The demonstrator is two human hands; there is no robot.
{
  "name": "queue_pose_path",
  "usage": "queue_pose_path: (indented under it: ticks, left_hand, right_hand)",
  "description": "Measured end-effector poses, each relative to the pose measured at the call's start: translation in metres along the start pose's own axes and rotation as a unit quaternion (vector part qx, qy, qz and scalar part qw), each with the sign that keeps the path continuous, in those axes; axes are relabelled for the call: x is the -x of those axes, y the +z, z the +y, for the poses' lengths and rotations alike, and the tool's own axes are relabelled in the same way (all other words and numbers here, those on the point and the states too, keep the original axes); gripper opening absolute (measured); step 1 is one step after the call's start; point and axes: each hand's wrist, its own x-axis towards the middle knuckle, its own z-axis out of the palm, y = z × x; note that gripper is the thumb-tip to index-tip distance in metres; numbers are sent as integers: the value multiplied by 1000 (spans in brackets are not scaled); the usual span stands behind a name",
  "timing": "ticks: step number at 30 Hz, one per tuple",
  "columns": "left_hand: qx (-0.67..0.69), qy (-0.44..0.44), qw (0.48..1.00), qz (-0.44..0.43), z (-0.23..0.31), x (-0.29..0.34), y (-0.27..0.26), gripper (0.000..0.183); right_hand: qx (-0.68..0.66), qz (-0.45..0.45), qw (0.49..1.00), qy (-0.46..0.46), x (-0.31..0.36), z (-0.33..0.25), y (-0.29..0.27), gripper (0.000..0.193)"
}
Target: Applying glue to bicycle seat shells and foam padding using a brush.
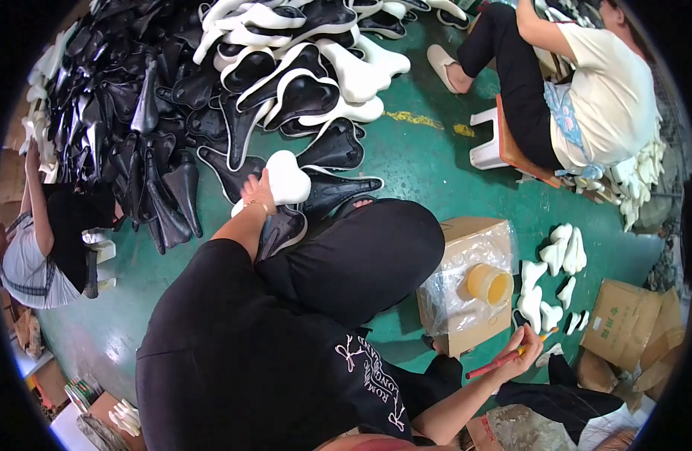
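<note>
Lying left of the cardboard box (472, 340), the white saddle-shaped cover (290, 179) meets the left hand (259, 192), fingers spread; whether it grips, I cannot tell. Best, I judge, to support its edge and keep its white face clean. Beside the box's right side, the right hand (522, 355) pinches a red-handled tool (486, 368); a jar (487, 286) sits atop.

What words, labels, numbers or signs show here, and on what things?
I'll give places, not wording:
Black shirt: white lettering between drawn bows.
Carton at far right: a row of characters; any finer print is too small to read.
Carton at bottom edge: red marks, too small to read.
White saddle, red-handled tool: no lettering discernible.
</note>
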Motion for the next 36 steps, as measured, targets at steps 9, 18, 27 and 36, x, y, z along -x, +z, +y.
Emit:
queue_pose_path:
  ticks: [9, 18, 27, 36]
  left_hand:
    - [251, 255, 929, -92, -29, 5, -62, 92]
    - [698, 434, 549, -154, 61, 82, -251, 57]
    - [520, 508, 460, -510, 233, 259, -303, 69]
    - [307, 394, 616, -609, 256, 268, -245, 46]
  right_hand:
    - [-220, 65, 964, 136, -8, -10, -11, 40]
    - [-313, 1, 917, 246, -1, 19, -3, 18]
    - [-269, 2, 927, 261, 22, 49, 34, 13]
    - [-372, 27, 876, 307, 8, 52, 21, 10]
